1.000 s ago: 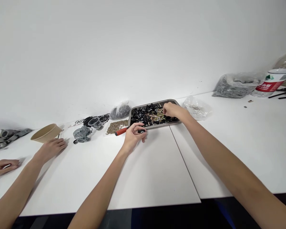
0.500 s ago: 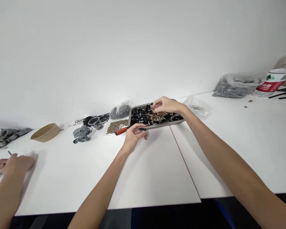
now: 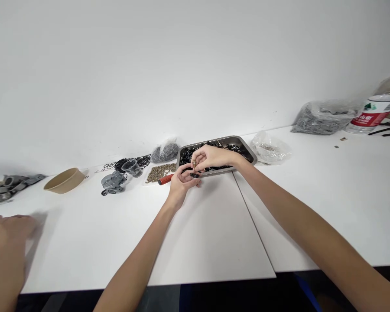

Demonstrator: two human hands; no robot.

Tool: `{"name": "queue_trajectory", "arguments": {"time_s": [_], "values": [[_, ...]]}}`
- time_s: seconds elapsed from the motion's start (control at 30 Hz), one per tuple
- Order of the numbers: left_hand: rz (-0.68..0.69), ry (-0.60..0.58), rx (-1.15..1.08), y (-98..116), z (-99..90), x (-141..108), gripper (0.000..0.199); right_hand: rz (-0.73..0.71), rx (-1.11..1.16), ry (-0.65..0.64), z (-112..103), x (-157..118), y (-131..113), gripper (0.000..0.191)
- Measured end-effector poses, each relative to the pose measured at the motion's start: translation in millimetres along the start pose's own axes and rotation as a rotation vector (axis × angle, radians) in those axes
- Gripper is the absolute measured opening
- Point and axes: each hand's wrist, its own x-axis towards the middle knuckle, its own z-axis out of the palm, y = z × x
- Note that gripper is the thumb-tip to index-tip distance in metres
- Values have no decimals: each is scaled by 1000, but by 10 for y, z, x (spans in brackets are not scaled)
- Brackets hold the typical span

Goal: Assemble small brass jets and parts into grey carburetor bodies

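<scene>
Just in front of the metal tray (image 3: 254, 161), my left hand (image 3: 181, 184) is closed around a small black part (image 3: 194, 175). My right hand (image 3: 206, 158) pinches a small brass-coloured screw (image 3: 194, 164), upright above the black part; whether the two touch is too small to tell. Black parts and brass-coloured screws fill much of the tray behind my hands. A red-handled tool (image 3: 165, 179) lies left of my left hand, its far end hidden. Small brass pieces (image 3: 160, 171) lie in a shallow holder beside the tray.
Left of the tray are a clear cup (image 3: 132, 168), a grey assembly (image 3: 113, 182), black rings (image 3: 125, 163) and a brown bowl (image 3: 65, 180). Plastic bags (image 3: 269, 148) and a bottle (image 3: 370, 110) stand at right. Another person's hand (image 3: 13, 227) is at far left.
My right hand has moved left and nearer, out of the tray to my left hand, with a screw between its fingers. At far left, the other person's hand has shifted left.
</scene>
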Motion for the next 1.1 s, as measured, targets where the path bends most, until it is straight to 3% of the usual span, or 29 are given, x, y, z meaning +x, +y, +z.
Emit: {"name": "queue_trajectory", "arguments": {"time_s": [0.27,0.43,0.53,0.7,0.87,1.1], "values": [[-15,24,-27,39,8,-8,65,-20,-75,-30,-5,-12,-27,22],[-41,55,-26,54,10,-1,72,27,-107,-150,3,-27,-106,43],[-69,72,-44,87,27,-3,76,6,-131,-172,32,-18,-111,46],[-101,56,-78,130,57,-18,76,-106,-313,-100,113,36,-65,32],[-98,-25,-66,134,66,-50,68,-102,-421,-47,154,4,-96,20],[-51,-86,-86,178,65,-92,56,19,-380,171,62,-446,-9,26]]}}
